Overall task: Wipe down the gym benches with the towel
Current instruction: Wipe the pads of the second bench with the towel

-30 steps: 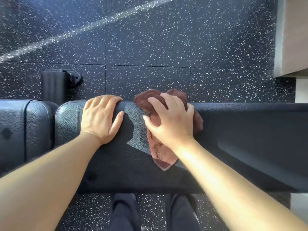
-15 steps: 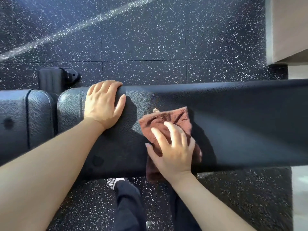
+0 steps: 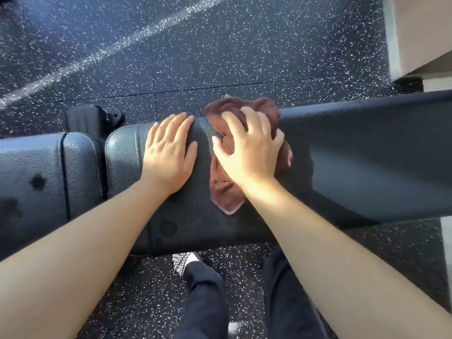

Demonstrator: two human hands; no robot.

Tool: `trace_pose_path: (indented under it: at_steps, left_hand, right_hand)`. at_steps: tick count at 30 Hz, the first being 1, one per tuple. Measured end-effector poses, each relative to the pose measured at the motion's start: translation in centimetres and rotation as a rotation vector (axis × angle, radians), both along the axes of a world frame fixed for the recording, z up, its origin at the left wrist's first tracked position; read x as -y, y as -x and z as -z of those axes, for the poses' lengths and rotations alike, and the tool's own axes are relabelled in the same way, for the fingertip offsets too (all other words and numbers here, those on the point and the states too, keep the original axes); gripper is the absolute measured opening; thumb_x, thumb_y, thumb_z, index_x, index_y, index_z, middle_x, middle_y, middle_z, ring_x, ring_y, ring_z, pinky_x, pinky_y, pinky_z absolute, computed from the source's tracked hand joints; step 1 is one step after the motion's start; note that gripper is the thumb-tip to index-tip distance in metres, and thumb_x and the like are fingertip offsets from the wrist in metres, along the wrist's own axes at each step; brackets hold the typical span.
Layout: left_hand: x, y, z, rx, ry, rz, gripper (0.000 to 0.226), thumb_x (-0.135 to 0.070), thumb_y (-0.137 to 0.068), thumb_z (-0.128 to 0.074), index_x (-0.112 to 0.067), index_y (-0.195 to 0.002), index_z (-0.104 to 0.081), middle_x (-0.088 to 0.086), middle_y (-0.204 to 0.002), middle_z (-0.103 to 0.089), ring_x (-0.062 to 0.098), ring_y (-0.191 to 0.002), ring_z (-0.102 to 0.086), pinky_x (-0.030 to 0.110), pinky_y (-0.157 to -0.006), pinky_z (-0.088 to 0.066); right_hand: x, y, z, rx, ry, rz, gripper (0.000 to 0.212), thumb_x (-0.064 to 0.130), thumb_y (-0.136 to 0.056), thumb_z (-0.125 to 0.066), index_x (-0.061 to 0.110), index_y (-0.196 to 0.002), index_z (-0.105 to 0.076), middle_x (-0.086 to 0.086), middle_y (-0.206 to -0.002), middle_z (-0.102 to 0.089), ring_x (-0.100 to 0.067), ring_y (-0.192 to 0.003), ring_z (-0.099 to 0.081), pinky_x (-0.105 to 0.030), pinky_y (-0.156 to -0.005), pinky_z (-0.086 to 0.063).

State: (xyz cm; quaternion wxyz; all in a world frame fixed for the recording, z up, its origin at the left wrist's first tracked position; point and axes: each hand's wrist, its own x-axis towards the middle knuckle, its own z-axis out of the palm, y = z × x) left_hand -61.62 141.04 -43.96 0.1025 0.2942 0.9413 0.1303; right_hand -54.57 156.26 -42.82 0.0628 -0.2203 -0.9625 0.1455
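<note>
Your right hand [image 3: 247,152], fingers spread, presses the brown towel [image 3: 225,192] on the black bench [image 3: 367,155] while your left hand [image 3: 168,155] lies flat beside it.

- right hand [image 3: 249,152] presses bunched brown towel [image 3: 225,192] onto black bench pad [image 3: 367,155], at its far edge
- left hand [image 3: 168,155] flat on pad, just beside towel
</note>
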Motion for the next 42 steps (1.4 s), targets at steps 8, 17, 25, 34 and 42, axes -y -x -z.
trace_pose_path:
  at_steps: [8, 17, 25, 34, 42]
  left_hand:
    - [0.4, -2.4, -0.4, -0.012, -0.027, 0.028, 0.056, -0.034, -0.091, -0.040, -0.008, -0.140, -0.039, 0.012, -0.150, -0.033, 0.032, -0.139, -0.027, 0.050, -0.114, -0.014]
    - [1.3, -7.7, -0.2, -0.066, 0.078, 0.046, 0.060, -0.041, -0.088, -0.036, -0.014, -0.141, -0.036, 0.012, -0.153, -0.027, 0.029, -0.141, -0.022, 0.048, -0.112, -0.018]
    - [1.3, -7.6, 0.7, -0.129, 0.038, 0.035, 0.059, -0.044, -0.087, -0.036, -0.018, -0.140, -0.035, 0.008, -0.153, -0.028, 0.026, -0.140, -0.022, 0.045, -0.112, -0.017]
    - [1.5, -7.5, 0.6, -0.086, 0.038, 0.061, 0.059, -0.043, -0.091, -0.034, -0.018, -0.145, -0.029, 0.008, -0.156, -0.021, 0.027, -0.143, -0.016, 0.045, -0.116, -0.011]
    - [9.5, -6.4, -0.2, -0.073, 0.027, 0.219, 0.050, -0.032, -0.094, -0.038, -0.020, -0.143, -0.038, 0.007, -0.154, -0.028, 0.028, -0.140, -0.027, 0.046, -0.114, -0.020]
  right_hand:
    - [3.8, -8.3, 0.4, -0.033, -0.044, -0.027, 0.039, 0.048, -0.077, -0.064, 0.029, -0.111, -0.063, -0.004, -0.123, -0.059, -0.025, -0.113, -0.055, -0.049, -0.085, -0.039]
    - [-4.0, -14.9, 0.4, -0.051, -0.114, 0.053, 0.039, 0.050, -0.080, -0.064, 0.025, -0.109, -0.066, -0.006, -0.119, -0.062, -0.029, -0.105, -0.058, -0.046, -0.076, -0.042]
    - [-5.7, -16.8, 0.7, -0.068, -0.032, 0.230, 0.043, 0.047, -0.080, -0.062, 0.022, -0.115, -0.063, -0.011, -0.124, -0.058, -0.036, -0.111, -0.053, -0.052, -0.081, -0.043]
    - [3.4, -17.2, 1.1, -0.122, -0.016, 0.134, 0.038, 0.048, -0.080, -0.067, 0.024, -0.110, -0.068, -0.010, -0.118, -0.060, -0.032, -0.110, -0.054, -0.047, -0.077, -0.042]
    - [9.8, -10.7, 0.2, -0.122, 0.041, 0.060, 0.038, 0.050, -0.080, -0.065, 0.028, -0.111, -0.066, -0.006, -0.123, -0.058, -0.029, -0.114, -0.053, -0.048, -0.081, -0.040]
